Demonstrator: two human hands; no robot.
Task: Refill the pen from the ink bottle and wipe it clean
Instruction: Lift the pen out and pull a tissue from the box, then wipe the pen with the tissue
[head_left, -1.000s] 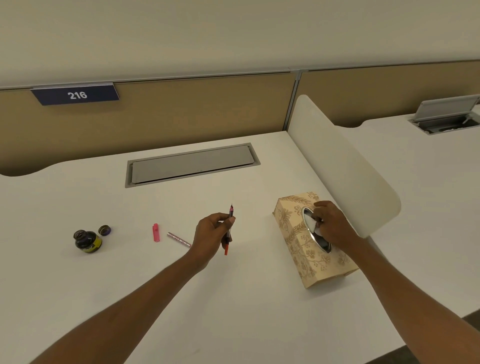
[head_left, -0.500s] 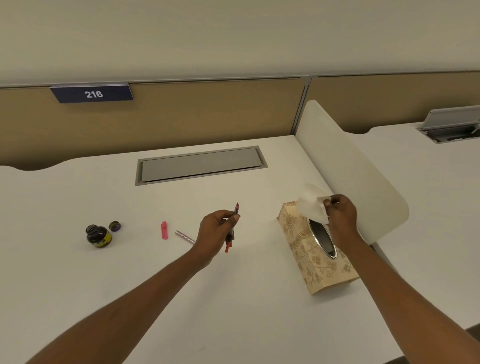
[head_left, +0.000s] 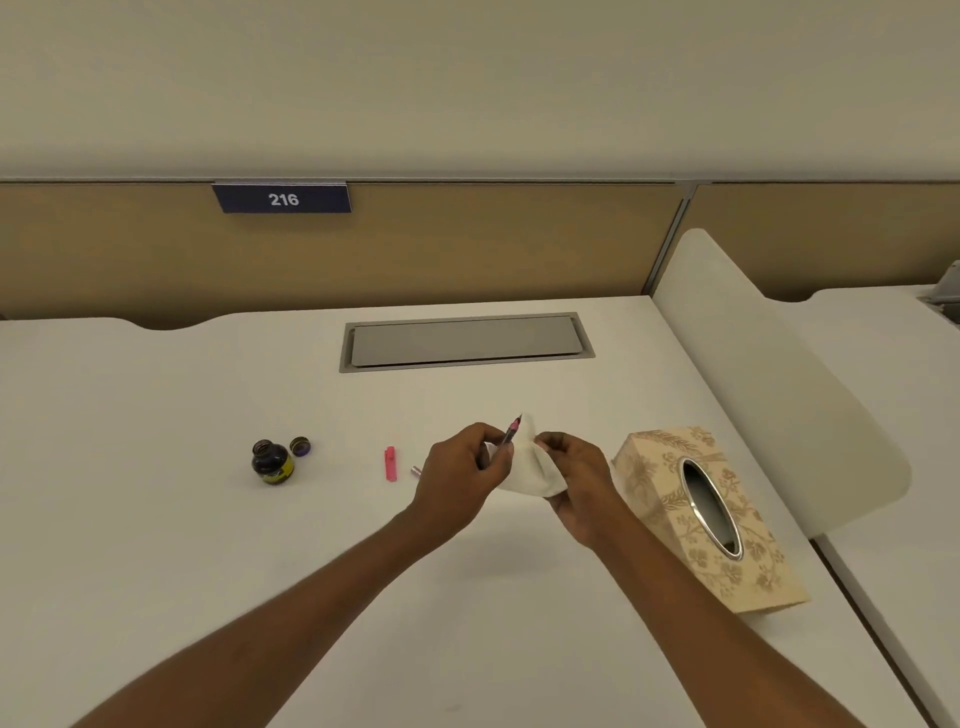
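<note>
Presently, the slim pen (head_left: 511, 434), tip tilted upward, is above the desk's middle, pinched in the curled fingers of the left hand (head_left: 457, 475). The right hand (head_left: 576, 478) pinches a soft white tissue (head_left: 530, 470) just beside the pen. Leftward on the smooth white desk (head_left: 156, 545) lie a pink cap (head_left: 390, 463) and a squat, dark, open ink bottle (head_left: 271, 460), with its round lid (head_left: 300, 446) alongside. A floral-patterned tissue box (head_left: 649, 493) stands near the right edge.

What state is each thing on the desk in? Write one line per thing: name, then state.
Ink bottle: open, upright.
Bottle cap: off, beside the bottle.
Pen: uncapped, gripped by left hand, tip up.
Pink cap: off, lying on desk.
Tissue: out of box, pinched by right hand at the pen.
Desk hatch: closed.
</note>
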